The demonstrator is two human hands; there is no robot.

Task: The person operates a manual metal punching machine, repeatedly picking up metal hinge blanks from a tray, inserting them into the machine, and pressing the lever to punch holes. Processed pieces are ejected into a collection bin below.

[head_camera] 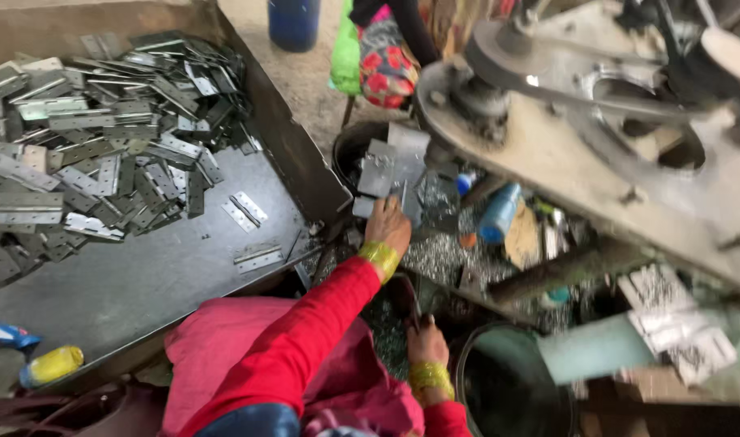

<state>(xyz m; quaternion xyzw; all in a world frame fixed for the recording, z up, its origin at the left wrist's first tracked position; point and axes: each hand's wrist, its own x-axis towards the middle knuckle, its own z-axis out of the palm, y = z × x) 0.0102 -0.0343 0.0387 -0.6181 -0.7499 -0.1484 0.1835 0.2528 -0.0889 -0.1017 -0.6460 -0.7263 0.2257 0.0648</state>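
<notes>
Workshop counter (143, 283), dark steel, carries a heap of flat grey metal hinges (86, 154) at 10 o'clock. Our left hand (388, 226) fingers close around hinge plates at 12; right hand (425, 340) grip unclear. We judge a firm, square hold best.
</notes>
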